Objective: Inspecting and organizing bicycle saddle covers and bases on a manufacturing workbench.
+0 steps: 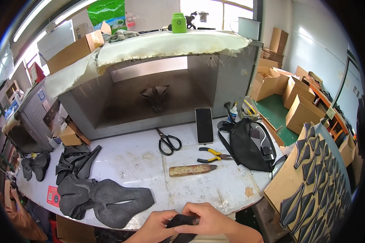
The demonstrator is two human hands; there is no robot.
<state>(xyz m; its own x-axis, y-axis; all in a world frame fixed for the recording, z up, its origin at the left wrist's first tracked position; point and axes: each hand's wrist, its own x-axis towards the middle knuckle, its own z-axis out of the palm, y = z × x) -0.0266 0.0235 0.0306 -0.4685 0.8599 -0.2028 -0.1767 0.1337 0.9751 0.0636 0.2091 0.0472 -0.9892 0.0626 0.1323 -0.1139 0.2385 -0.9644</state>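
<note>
At the table's near edge, my left hand (155, 225) and my right hand (210, 219) are closed on one bent black piece (181, 221), thumbs meeting over it. It looks like the flat dark foam-like pieces nearby, though my fingers hide much of it. To the left lie a large black piece with a slit (123, 195) and a stack of dark pieces (74, 194). Ahead of my hands rests a knife-like tool with a worn, wrapped handle (189, 170). Yellow-and-black pliers (213, 155) and black-handled scissors (167, 142) lie beyond it.
A grey open-fronted box (235, 85) stands at the back with a dark shaped piece (155, 98) inside. A phone (204, 126) and a black bag (251, 148) lie to the right. Near right, a board (290, 194) holds several black parts. A person's arm (18, 202) shows far left.
</note>
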